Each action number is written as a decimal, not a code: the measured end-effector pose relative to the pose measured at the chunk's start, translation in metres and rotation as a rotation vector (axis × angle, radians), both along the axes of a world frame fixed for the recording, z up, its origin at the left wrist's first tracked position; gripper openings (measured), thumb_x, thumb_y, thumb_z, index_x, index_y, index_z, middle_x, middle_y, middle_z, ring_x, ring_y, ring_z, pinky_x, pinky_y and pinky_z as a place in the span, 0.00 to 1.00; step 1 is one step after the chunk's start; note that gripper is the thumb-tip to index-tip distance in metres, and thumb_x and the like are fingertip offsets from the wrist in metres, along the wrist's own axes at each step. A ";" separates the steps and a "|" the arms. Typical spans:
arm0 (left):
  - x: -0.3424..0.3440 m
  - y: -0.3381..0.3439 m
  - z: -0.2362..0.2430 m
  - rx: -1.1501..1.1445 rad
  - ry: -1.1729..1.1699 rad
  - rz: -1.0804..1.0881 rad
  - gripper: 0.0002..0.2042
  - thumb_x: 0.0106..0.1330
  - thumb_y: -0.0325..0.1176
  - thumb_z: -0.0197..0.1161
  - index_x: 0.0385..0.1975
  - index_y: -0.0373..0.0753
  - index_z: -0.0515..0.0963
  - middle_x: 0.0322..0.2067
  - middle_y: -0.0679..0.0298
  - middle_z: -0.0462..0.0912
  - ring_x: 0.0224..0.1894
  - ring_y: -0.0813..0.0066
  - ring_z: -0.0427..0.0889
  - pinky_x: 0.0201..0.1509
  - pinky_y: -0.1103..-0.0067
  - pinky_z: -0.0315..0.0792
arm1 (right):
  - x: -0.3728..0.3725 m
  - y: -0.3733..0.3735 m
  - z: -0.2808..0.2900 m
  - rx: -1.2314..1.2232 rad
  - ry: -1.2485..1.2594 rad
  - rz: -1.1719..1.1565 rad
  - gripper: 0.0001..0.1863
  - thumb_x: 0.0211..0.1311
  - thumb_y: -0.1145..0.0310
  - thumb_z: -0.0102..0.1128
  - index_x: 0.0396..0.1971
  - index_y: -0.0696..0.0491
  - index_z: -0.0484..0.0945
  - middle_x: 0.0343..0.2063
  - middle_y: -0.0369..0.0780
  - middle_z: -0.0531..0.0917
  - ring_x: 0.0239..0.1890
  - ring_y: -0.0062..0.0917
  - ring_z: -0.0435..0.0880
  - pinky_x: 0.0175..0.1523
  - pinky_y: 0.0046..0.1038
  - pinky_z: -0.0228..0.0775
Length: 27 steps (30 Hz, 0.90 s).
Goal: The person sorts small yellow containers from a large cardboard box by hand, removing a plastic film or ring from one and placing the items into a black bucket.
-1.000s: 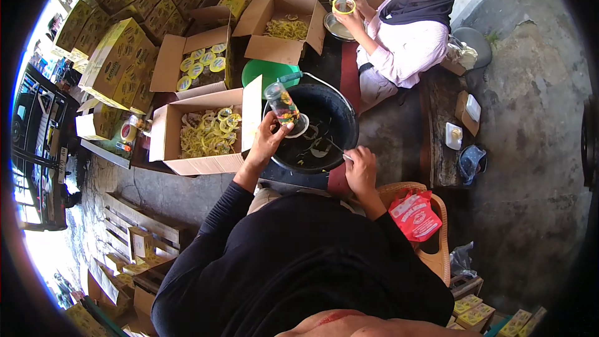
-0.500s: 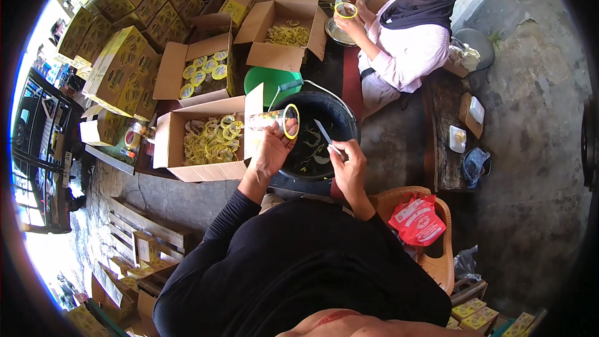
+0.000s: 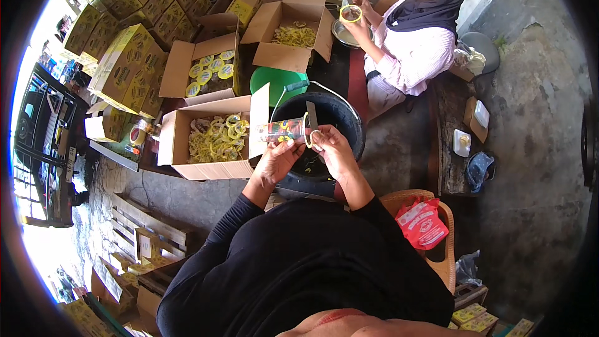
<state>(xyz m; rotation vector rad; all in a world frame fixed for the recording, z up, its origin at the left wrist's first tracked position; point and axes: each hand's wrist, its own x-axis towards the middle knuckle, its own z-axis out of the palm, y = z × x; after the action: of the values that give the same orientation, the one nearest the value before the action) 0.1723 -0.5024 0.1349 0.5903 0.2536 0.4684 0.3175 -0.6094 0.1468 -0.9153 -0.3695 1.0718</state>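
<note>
My left hand [image 3: 279, 163] is closed round a clear printed plastic cup [image 3: 282, 130], which lies on its side with its yellow rim to the right. In my right hand [image 3: 336, 150] is a knife [image 3: 311, 115], its blade standing upright against the cup's rim. Both hands meet at that rim, above a black bucket [image 3: 354, 122] with dark contents and pale scraps. Left of the cup is an open cardboard box [image 3: 215, 171] holding yellow rings and strips [image 3: 218, 140]. The right fingertips are partly hidden behind the rim.
Behind the bucket stand a green basin [image 3: 259, 78], a box of yellow-lidded cups [image 3: 175, 75] and another box of yellow scraps [image 3: 284, 56]. A co-worker [image 3: 415, 50] at the far right holds a cup. Stacked cartons [image 3: 128, 72] rise at left; a red bag [image 3: 421, 221] lies on a chair.
My right hand has moved up and left, bringing the knife from over the bucket to the cup's rim. The cup has turned more level.
</note>
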 end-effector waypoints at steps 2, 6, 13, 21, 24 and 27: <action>-0.002 0.002 -0.003 0.046 0.076 -0.041 0.38 0.56 0.36 0.74 0.66 0.46 0.62 0.60 0.62 0.74 0.59 0.70 0.75 0.65 0.65 0.65 | 0.002 0.003 0.007 -0.018 -0.041 0.007 0.10 0.66 0.71 0.64 0.43 0.57 0.76 0.34 0.35 0.82 0.38 0.14 0.80 0.46 0.18 0.72; -0.027 0.010 -0.007 0.082 0.063 -0.088 0.48 0.52 0.37 0.77 0.71 0.45 0.53 0.64 0.58 0.66 0.64 0.61 0.70 0.66 0.67 0.65 | 0.023 -0.001 0.012 -0.017 -0.209 0.090 0.09 0.66 0.71 0.64 0.42 0.57 0.77 0.33 0.33 0.82 0.38 0.13 0.80 0.47 0.18 0.73; -0.037 0.017 0.002 0.978 0.284 0.109 0.52 0.47 0.42 0.81 0.71 0.37 0.54 0.64 0.52 0.68 0.68 0.58 0.66 0.69 0.62 0.61 | 0.036 -0.004 0.032 -0.182 -0.517 0.270 0.08 0.63 0.72 0.65 0.37 0.60 0.80 0.31 0.32 0.81 0.35 0.12 0.77 0.43 0.18 0.70; -0.011 0.008 0.018 1.105 0.406 0.142 0.36 0.52 0.35 0.79 0.59 0.32 0.67 0.46 0.56 0.83 0.52 0.68 0.81 0.58 0.73 0.74 | 0.029 -0.005 0.016 -0.064 -0.364 0.034 0.08 0.66 0.75 0.63 0.41 0.61 0.77 0.34 0.37 0.83 0.40 0.19 0.83 0.51 0.24 0.78; -0.010 0.002 0.013 1.026 0.433 0.226 0.29 0.55 0.33 0.77 0.53 0.33 0.68 0.45 0.57 0.82 0.50 0.70 0.82 0.55 0.74 0.76 | 0.024 -0.015 0.009 -0.094 -0.431 -0.083 0.07 0.65 0.77 0.63 0.40 0.61 0.77 0.34 0.39 0.84 0.37 0.20 0.84 0.47 0.23 0.79; -0.008 0.003 -0.015 1.097 0.480 0.296 0.31 0.57 0.33 0.76 0.55 0.33 0.65 0.46 0.57 0.79 0.49 0.71 0.80 0.54 0.75 0.75 | 0.004 -0.028 -0.002 -0.143 -0.680 -0.207 0.07 0.63 0.76 0.65 0.38 0.60 0.78 0.33 0.40 0.85 0.34 0.18 0.84 0.41 0.21 0.76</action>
<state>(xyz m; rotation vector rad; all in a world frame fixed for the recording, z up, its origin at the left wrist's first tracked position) 0.1640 -0.4994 0.1201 1.7626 0.5475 0.7421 0.3214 -0.6369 0.1452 -1.4092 -0.7450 0.5765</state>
